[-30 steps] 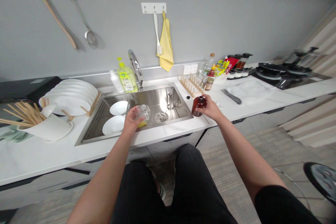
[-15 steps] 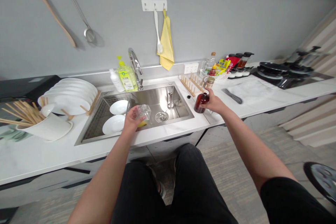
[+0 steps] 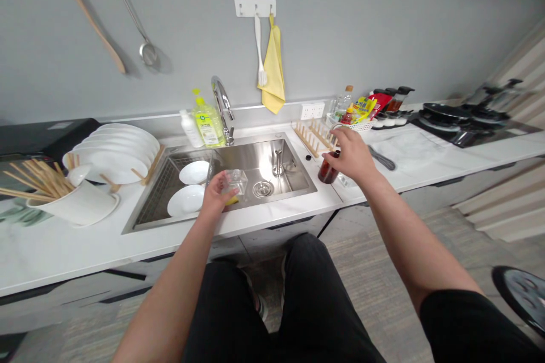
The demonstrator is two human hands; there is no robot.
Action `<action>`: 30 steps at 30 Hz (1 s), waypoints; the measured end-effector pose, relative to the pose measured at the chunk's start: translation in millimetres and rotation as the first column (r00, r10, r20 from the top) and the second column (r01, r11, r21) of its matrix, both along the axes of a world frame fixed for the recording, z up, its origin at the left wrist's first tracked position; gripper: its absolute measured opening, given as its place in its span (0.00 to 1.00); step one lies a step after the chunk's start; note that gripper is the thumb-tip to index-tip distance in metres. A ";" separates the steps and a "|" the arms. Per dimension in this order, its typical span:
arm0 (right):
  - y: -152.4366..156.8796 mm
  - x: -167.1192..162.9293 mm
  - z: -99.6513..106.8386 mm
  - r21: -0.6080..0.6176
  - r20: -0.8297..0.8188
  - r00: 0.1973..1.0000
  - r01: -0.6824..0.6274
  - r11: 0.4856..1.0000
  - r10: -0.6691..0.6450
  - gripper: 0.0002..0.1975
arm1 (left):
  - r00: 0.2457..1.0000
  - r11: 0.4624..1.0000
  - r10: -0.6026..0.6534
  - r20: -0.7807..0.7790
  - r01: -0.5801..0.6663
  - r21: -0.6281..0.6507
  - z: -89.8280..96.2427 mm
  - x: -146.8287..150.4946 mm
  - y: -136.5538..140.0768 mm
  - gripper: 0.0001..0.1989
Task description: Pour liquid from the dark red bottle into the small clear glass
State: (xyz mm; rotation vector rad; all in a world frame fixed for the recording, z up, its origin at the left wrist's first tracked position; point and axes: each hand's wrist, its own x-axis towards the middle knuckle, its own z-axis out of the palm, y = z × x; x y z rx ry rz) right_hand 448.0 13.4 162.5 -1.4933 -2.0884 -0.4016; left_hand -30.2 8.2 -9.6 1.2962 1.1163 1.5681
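Observation:
My left hand (image 3: 217, 193) is closed round a small clear square container (image 3: 235, 182), held above the front of the sink (image 3: 293, 193). Over the counter to the right, my right hand (image 3: 353, 153) has its thumb and fingers apart. Below and beside it, a dark amber bottle (image 3: 327, 172) stands on the counter, its neck partly covered by the thumb. A jar behind the fingers is mostly hidden. The small black cap (image 3: 308, 157) lies left of the bottle. Two white bowls (image 3: 187, 201) rest at the sink's left side, and a bit of something yellow (image 3: 232, 201) shows below the clear container.
Behind the sink are a faucet (image 3: 221, 102) and a yellow-green soap bottle (image 3: 208, 125). White plates (image 3: 114, 159) stand racked at left, near a chopstick holder (image 3: 76, 204). A wooden rack (image 3: 313, 136), condiment basket (image 3: 364, 125) and dark tongs-like utensil (image 3: 382, 157) lie right.
My right hand has let go of the amber bottle, which stands on the counter, and has moved up toward the jar behind it. The left hand still holds the clear container.

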 end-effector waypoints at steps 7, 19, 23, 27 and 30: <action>38.9 -96.5 -24.9 -0.342 0.551 0.830 0.131 0.931 0.086 0.15 | 0.999 1.000 -0.005 -0.038 0.005 0.020 -0.4 -0.4 -0.5 0.45; 77.4 -105.2 -80.2 -0.432 0.608 0.793 0.363 0.825 -0.031 0.21 | 0.999 1.000 -0.015 -0.038 0.016 0.026 -4.9 -3.4 5.8 0.45; 78.3 -103.7 -88.6 -0.420 0.616 0.787 0.366 0.830 -0.035 0.21 | 1.000 1.000 0.000 -0.028 0.001 0.026 -5.4 -4.1 6.2 0.44; 80.1 -103.1 -94.2 -0.378 0.646 0.759 0.411 0.829 -0.082 0.22 | 1.000 0.999 -0.003 -0.024 0.004 0.032 -4.5 -4.1 5.8 0.43; 79.6 -102.1 -95.0 -0.376 0.641 0.762 0.416 0.828 -0.091 0.22 | 0.999 1.000 -0.003 -0.034 0.003 0.026 -2.9 -3.6 4.2 0.43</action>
